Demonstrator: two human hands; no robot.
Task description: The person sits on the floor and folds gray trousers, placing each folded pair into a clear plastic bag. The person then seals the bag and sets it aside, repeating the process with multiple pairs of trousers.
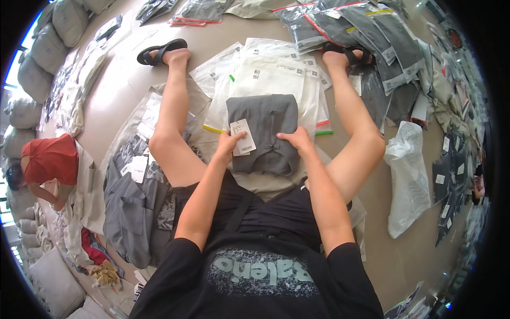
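centrally, a folded gray garment (260, 112) between two grasping hands.

the left hand (228, 146) pinches a white tag (240, 126) against the garment's left edge, thumb on top; the right hand (298, 139) grips the right edge, thumb on the cloth, its fingers partly hidden. the garment lies between the spread legs (345, 103), its far part over a stack of pale plastic bags (265, 72); whether these hold anything cannot be told. see-through bags (390, 40) at upper right contain gray clothes. a crumpled white bag (408, 183) lies just beside the right knee, contents hidden. colored strips (323, 132) mark the stack's near edges. tan floor (378, 228) extends between the right thigh and the white bag.
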